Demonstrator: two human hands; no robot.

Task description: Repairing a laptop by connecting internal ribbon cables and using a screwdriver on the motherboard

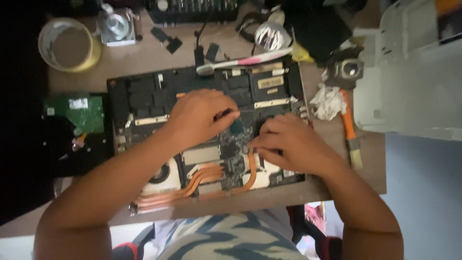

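**Two hands working inside an opened laptop**

An opened laptop (144, 96) is lying at the centre of the frame on a brown table (144, 58), its bottom cover off and its dark circuit board, copper heat pipes (202, 180) and a fan (161, 174) showing along the lower edge. The left hand (197, 118) is resting on the middle of the board with fingers curled, the tips pinching at something small and dark; what it is cannot be told. The right hand (293, 142) is pressing down just right of centre, fingers bent and close together against the board beside a copper pipe; whether it is gripping anything cannot be told.

A white-and-pink toothbrush (245, 61) is lying across the laptop's upper edge. A roll of tape (70, 44) is sitting at the upper left, nothing visible inside its ring. A green circuit board (82, 113) is lying at the left. At the right, a crumpled white tissue (328, 102) is touching an orange-handled brush (350, 130).
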